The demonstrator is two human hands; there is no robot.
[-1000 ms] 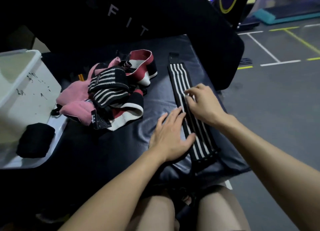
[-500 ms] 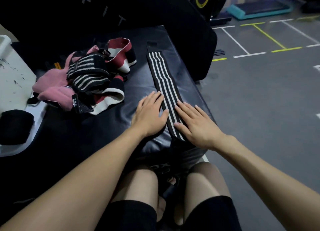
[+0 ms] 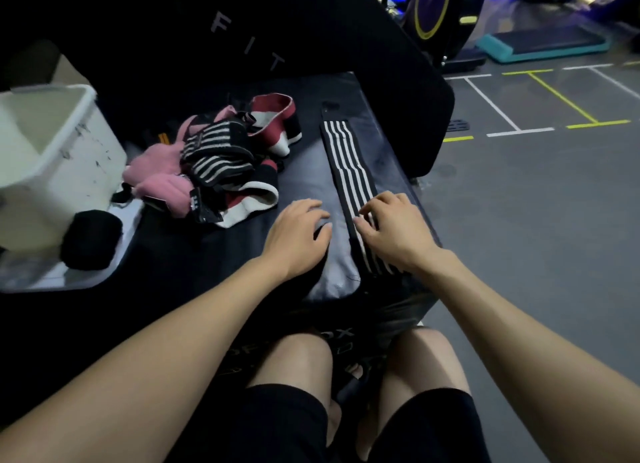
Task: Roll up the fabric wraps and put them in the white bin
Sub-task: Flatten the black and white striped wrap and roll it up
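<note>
The black-and-white striped wrap lies flat and unrolled along the right side of the black padded worktop, running from the far end toward me. My right hand presses on its near part with fingers spread and nearly straight, gripping nothing. My left hand rests flat on the worktop just left of the wrap, fingers relaxed, not touching it. Further left, a tangled heap of wraps sits in pink, red-and-white and striped black. Beyond that, at the left edge, the white bin stands on its white lid, with a rolled black wrap lying on the lid just in front of it. My bare knees and black shorts show below.
</note>
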